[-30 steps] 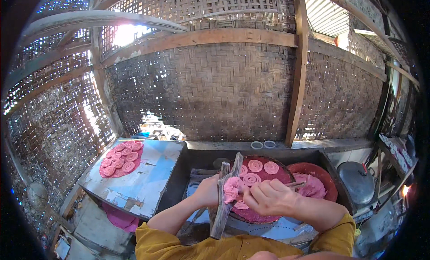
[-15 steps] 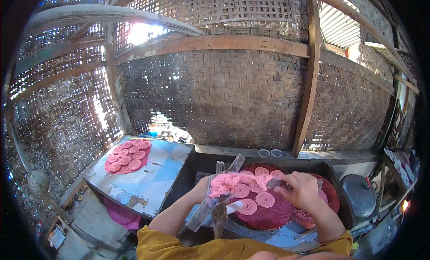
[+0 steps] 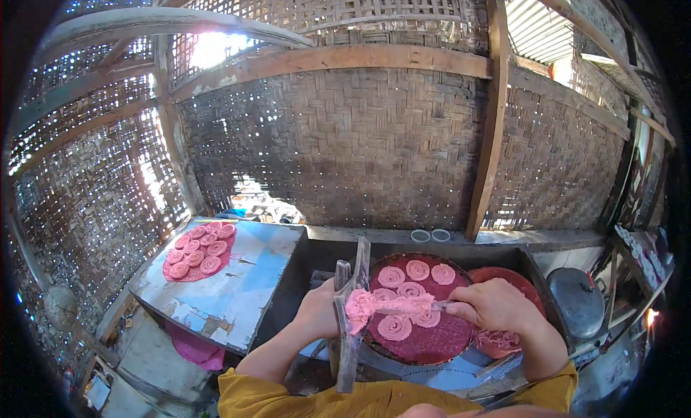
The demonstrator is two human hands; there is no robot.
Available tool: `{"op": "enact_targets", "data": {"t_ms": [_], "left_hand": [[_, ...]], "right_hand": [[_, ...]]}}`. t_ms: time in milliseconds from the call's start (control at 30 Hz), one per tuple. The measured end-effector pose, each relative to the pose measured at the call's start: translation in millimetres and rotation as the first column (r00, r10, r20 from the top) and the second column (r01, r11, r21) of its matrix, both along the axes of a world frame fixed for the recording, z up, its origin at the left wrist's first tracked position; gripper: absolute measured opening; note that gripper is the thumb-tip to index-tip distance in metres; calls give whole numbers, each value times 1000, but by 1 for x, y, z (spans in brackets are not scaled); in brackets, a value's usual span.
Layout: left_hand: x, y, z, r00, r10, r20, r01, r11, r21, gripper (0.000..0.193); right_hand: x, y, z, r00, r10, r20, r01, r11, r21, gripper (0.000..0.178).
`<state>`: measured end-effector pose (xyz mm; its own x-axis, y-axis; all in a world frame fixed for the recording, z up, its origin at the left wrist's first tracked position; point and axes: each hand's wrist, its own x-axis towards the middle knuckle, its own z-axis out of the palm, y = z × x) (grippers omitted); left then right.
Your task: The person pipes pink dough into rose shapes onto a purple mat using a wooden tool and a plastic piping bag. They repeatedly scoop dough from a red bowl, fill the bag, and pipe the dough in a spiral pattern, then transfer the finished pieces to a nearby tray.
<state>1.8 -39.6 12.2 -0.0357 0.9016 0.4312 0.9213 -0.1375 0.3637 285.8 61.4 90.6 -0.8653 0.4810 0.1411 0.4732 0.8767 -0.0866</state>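
My left hand (image 3: 317,311) is closed around a weathered wooden tool with crossing bars (image 3: 348,360), held over the near left edge of a round tray. A lump of soft pink dough (image 3: 358,310) sits against the wood. From the right, my right hand (image 3: 495,303) grips the end of a thin, flat scraper-like stick (image 3: 448,305), its far part coated in pink dough reaching toward the lump. Beneath them, the dark pink round tray (image 3: 439,346) bears several flat dough spirals (image 3: 394,327), some partly hidden by the dough and stick.
On the left, a worn blue-and-white tabletop (image 3: 252,267) holds a pink sheet with several dough spirals (image 3: 210,265). A red basin (image 3: 515,275) with pink strands stands right of the tray, beside a lidded metal pot (image 3: 576,303). Two white rings (image 3: 430,235) lie on the back ledge.
The wooden tool has turned from slanted to nearly upright. My right hand has lowered slightly, and the stick now stretches toward the lump. A white cylinder seen below the tool is now hidden.
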Motion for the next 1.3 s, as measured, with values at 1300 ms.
{"op": "enact_targets", "data": {"t_ms": [1300], "left_hand": [[29, 72, -19, -386, -242, 890, 112, 946, 306, 27]], "right_hand": [[-21, 8, -79, 507, 17, -862, 207, 968, 141, 24]]}}
